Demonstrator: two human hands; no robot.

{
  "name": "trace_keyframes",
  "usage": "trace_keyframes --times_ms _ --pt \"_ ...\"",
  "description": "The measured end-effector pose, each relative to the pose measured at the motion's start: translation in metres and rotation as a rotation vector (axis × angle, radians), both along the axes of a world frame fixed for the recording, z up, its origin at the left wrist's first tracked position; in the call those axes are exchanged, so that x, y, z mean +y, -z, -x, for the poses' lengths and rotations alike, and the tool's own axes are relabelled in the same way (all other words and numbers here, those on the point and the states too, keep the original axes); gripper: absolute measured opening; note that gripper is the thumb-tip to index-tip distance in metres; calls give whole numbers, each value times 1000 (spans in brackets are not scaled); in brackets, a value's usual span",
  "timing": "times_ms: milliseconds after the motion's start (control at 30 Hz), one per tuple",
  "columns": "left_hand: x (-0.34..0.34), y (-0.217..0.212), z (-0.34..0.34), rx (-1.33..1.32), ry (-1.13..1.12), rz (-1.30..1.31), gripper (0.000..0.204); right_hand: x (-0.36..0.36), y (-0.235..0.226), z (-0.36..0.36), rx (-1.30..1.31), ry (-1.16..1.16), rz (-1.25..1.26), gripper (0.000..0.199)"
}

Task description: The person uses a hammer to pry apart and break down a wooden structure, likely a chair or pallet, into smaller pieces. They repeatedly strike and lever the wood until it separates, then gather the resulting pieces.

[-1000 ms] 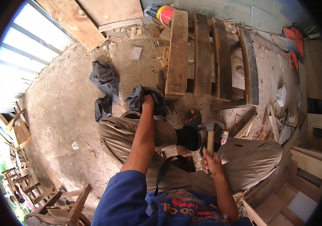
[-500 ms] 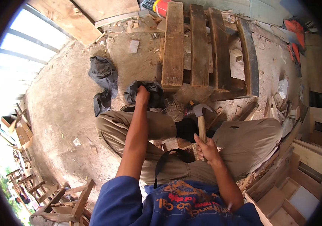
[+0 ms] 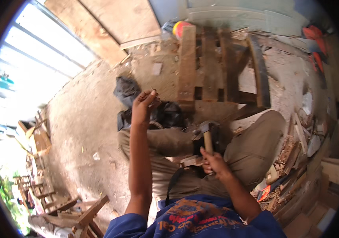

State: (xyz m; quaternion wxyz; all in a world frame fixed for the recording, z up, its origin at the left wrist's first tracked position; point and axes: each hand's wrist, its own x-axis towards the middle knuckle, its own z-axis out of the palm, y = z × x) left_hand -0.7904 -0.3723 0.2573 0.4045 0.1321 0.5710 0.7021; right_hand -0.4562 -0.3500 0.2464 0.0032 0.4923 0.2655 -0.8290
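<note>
My right hand (image 3: 216, 163) grips the wooden handle of a claw hammer (image 3: 208, 139) between my bent legs, its metal head pointing away from me. My left hand (image 3: 143, 104) is raised in front, fingers pinched together. A thin, nail-like piece sticks up from its fingertips; blur hides its exact shape. Just beyond and below that hand, a black plastic bag (image 3: 168, 115) lies crumpled on the ground by my left knee. Another dark bag (image 3: 126, 90) rests farther off to the left. A slatted wooden frame (image 3: 187, 65), like a pallet, stands ahead of my feet.
Wood scraps (image 3: 292, 158) lie along the right side, with an orange-handled tool (image 3: 263, 193) among them. Wooden stools or frames (image 3: 86, 214) stand at lower left, and cardboard boxes (image 3: 39, 139) farther left. A red and yellow object (image 3: 180, 28) sits behind the slatted frame.
My left hand has come up out of the black bag with a thin piece in its fingers. The hammer stays in my right hand. The view has shifted and my right knee is raised.
</note>
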Motion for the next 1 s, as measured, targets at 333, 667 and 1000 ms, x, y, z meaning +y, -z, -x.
trace_keyframes --times_ms 333,667,1000 --pt "265 -54 -44 707 79 -243 23 -2 11 -34 39 104 142 45" --pt "408 0 -29 996 32 -235 19 28 -5 -36 71 159 23 47" --pt "421 11 -29 1009 4 -214 20 30 3 -32 67 51 146 48"
